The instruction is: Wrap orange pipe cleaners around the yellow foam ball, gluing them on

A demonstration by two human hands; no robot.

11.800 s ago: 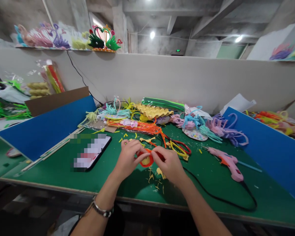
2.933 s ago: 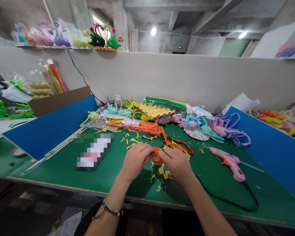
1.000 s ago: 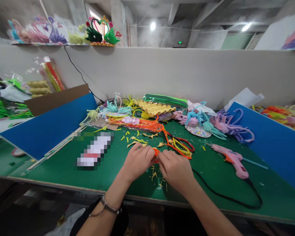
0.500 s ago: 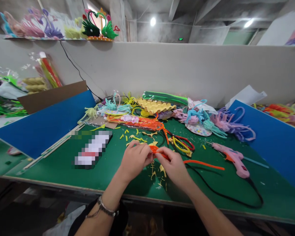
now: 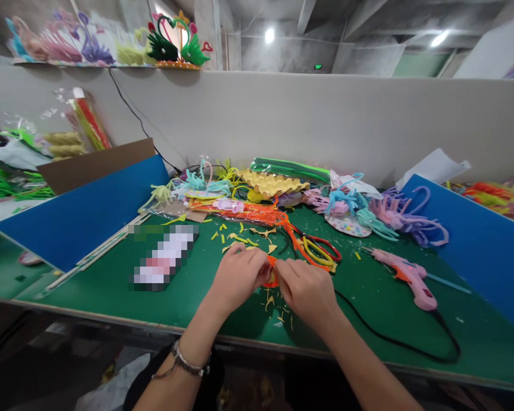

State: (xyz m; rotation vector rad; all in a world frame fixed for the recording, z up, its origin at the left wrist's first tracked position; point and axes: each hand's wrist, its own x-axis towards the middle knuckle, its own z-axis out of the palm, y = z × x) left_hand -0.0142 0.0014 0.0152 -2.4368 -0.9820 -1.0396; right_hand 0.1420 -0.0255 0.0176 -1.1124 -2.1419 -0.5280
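Between my hands is an orange pipe cleaner, bent into a small ring. My left hand pinches the ring's left side with closed fingers. Opposite it, the closed fingers of my right hand grip the right side and hide part of the ring. Behind the right hand lie scissors with yellow and red handles, an orange strand crossing them. Yellow scraps are scattered on the green table below and behind my hands.
On the right lies a pink glue gun with its black cord. A pixelated rectangular object lies to the left. Bundles of orange pipe cleaners and an egg-carton-like yellow piece are at the back. Blue panels flank the sides.
My right hand has turned over the orange pipe cleaner, and a round ring now shows between my hands. The loose orange end that stuck out to the right has swung away behind the hand.
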